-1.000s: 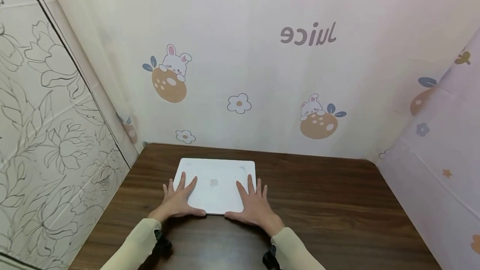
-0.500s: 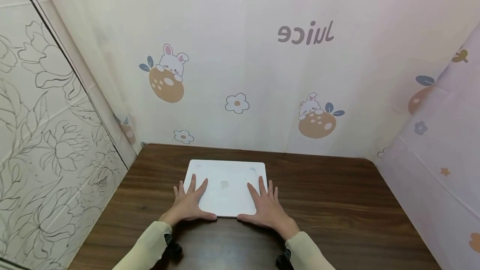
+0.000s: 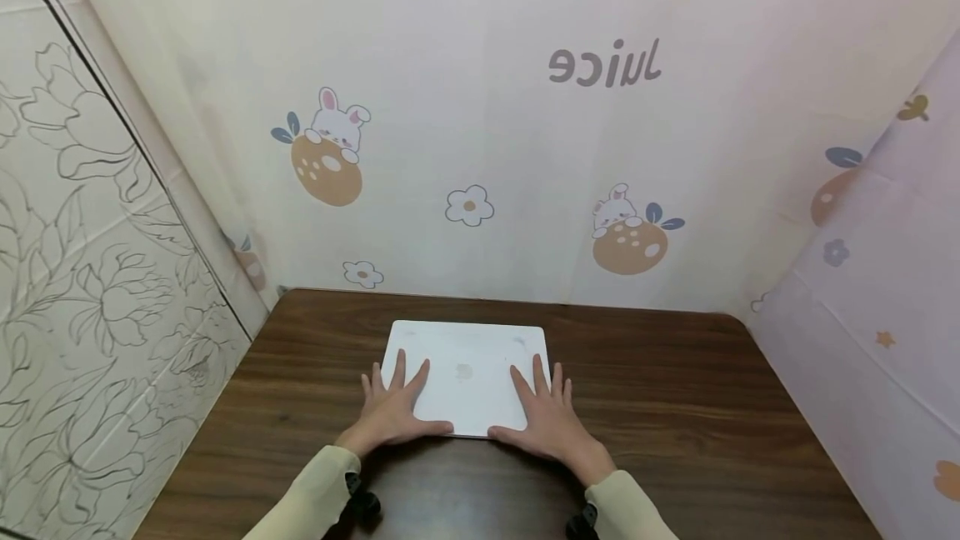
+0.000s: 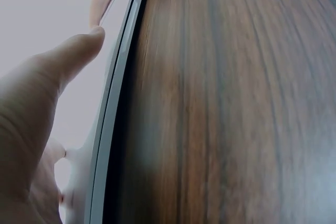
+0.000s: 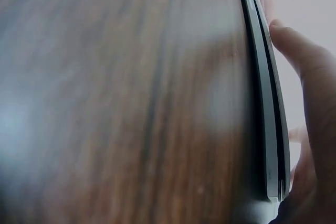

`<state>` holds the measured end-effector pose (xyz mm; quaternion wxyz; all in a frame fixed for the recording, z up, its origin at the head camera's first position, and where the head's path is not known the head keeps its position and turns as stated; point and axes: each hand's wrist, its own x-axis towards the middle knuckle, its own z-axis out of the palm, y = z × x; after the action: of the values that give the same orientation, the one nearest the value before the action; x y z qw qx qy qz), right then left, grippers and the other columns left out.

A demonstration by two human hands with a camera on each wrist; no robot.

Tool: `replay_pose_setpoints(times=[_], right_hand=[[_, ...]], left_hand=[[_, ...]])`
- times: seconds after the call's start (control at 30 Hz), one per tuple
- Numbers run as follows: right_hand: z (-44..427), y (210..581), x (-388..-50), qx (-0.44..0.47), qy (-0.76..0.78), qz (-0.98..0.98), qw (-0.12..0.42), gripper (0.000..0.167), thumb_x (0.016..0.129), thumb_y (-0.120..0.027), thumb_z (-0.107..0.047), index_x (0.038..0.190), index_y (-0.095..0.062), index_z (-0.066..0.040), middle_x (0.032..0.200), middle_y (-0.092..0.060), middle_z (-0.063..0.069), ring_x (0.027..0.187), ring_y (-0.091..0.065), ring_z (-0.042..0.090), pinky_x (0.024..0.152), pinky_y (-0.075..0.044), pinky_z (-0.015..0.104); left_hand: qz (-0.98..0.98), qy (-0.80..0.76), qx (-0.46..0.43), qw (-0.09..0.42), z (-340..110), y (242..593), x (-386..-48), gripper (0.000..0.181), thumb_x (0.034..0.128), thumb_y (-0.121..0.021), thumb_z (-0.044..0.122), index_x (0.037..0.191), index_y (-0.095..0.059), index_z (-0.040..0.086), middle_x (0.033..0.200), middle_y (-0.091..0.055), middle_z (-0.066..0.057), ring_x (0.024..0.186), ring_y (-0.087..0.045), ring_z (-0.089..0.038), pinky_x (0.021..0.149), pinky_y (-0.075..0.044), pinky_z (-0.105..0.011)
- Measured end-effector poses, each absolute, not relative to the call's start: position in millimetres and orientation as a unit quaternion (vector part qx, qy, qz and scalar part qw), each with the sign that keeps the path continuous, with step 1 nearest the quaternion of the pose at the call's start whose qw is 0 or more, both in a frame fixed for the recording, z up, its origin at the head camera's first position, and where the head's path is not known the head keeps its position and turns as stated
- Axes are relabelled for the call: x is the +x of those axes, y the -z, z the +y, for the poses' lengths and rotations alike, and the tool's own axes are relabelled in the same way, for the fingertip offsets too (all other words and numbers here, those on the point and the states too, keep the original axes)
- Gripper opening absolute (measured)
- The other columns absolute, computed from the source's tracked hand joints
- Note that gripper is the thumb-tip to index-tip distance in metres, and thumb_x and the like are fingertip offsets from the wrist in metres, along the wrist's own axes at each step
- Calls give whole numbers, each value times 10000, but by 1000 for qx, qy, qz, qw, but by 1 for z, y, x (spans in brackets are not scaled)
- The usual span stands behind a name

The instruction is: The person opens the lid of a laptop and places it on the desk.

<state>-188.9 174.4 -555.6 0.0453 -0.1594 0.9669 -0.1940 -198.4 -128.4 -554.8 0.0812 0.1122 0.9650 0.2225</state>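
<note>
Head view: A closed silver laptop lies flat on the wood-grain table, near the far edge. The left grip and right grip rest on its two sides, fingers spread straight, clasping nothing. Risk: unequal pressure from the two sides may skew the laptop.

Left wrist view: The left thumb extends toward the near edge; contact is unclear. Risk: a smooth surface may let it slip.

Right wrist view: The right thumb appears to meet the laptop's upper edge. Risk: excess downward force may scuff the table.
</note>
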Motion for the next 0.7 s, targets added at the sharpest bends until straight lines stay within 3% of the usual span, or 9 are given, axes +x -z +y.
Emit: replay_pose_setpoints(times=[0.43, 0.7], right_hand=[[192, 554, -185, -142, 189, 970, 55, 1118, 799, -614, -839, 1639, -300, -171, 1708, 16, 269, 1497, 55, 645, 1172, -117, 778], [202, 550, -181, -141, 204, 968, 38, 1098, 804, -673, -777, 1616, -345, -115, 1691, -49, 315, 1476, 9, 684, 1133, -137, 813]], left_hand=[[965, -221, 121, 74, -108, 552, -194, 1206, 681, -692, 874, 1641, -295, 261, 1712, -1, -258, 1442, 21, -728, 1134, 25, -822], [963, -229, 123, 70, -97, 551, -190, 1193, 686, -694, 866, 1636, -312, 254, 1710, -15, -266, 1441, 18, -728, 1134, 29, -822]])
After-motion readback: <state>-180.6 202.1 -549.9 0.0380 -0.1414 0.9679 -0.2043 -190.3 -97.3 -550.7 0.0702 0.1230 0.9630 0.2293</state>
